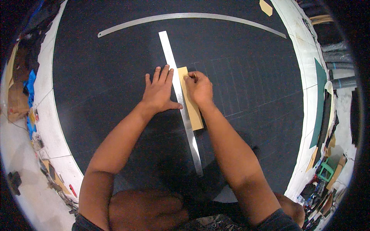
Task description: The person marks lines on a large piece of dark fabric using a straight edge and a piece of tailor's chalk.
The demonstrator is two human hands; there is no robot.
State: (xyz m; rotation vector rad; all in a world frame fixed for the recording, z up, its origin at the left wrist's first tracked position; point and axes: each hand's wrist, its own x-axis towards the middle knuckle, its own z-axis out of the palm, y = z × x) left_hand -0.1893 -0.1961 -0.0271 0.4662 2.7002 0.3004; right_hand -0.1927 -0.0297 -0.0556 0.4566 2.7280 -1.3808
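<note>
A straight metal ruler [165, 48] lies lengthwise over dark fabric [115, 84], slanting from the upper middle down toward me. Against its right edge is a narrow tan cardboard strip [195, 115]. My left hand [158, 90] rests flat with fingers spread, its fingertips and thumb touching the ruler. My right hand [201, 88] is closed in a pinch above the upper part of the strip. A small brownish thing shows between its fingers, too little of it visible to name.
A long metal ruler [192, 15], bent-looking, lies across the far side. Faint pale lines mark the fabric on the right. A tan card piece [266, 7] sits at the far right. White floor [310, 84] borders the fabric; a green sheet [319, 104] and assorted clutter lie beyond it.
</note>
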